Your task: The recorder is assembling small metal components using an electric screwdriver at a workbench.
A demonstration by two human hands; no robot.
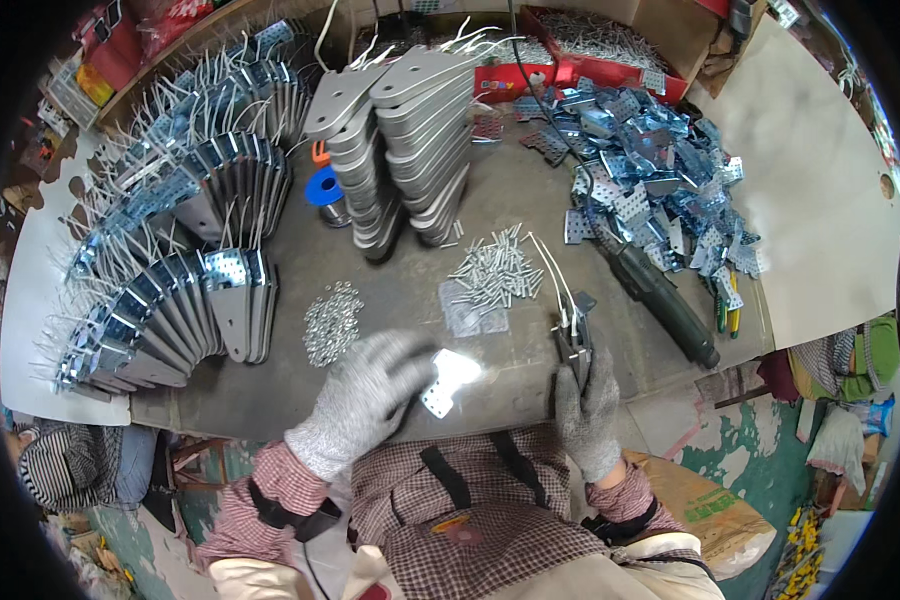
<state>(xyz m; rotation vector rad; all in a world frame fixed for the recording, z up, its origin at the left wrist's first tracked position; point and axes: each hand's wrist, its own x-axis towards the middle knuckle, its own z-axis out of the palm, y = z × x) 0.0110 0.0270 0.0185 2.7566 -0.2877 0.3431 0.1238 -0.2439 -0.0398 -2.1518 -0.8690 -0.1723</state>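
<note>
My right hand point(588, 415), in a grey knit glove, grips a narrow dark metal part point(573, 345) that stands upright above the table's front edge. Two white wires point(558, 275) rise from its top. My left hand point(365, 395), gloved the same way, is smeared by motion. Right beside its fingers is a small shiny perforated metal plate point(440, 398), bright with glare; whether the fingers hold it I cannot tell. A heap of small nuts point(332, 325) lies beyond my left hand. Farther off to the right of it is a pile of metal pins point(495, 272), partly on a small clear plastic sheet point(470, 312).
Stacked grey plates point(425, 130) stand at the back, beside a blue spool point(324, 188). Curved rows of wired assemblies point(180, 310) fill the left. On the right lie a heap of perforated brackets point(660, 170), a black corded power screwdriver point(660, 305) and red bins point(570, 70).
</note>
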